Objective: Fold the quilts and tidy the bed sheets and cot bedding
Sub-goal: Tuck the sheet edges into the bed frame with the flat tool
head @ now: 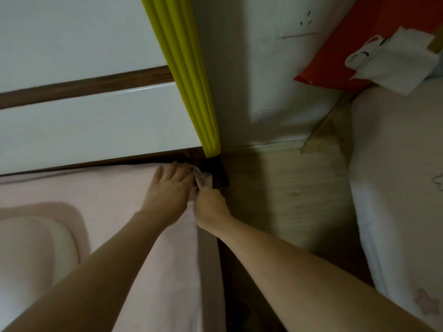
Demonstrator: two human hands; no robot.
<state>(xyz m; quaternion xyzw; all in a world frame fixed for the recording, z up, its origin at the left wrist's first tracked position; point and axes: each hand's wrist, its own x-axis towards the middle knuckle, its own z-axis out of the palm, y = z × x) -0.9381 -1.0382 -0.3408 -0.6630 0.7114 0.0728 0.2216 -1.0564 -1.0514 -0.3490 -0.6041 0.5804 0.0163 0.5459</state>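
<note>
We have only one view, from the camera on the person's head. It looks forward and steeply down, from close above the bed corner (191, 168), where both forearms reach away from us. The wide lens bends the headboard (91, 125) and takes in the floor (287, 188) at right.

The head view was dim and soft with slight motion blur, a faint glare streaked the white headboard (96, 125), deep shadow filled the bed corner, and straight lines bowed toward the wide-angle edges.
</note>
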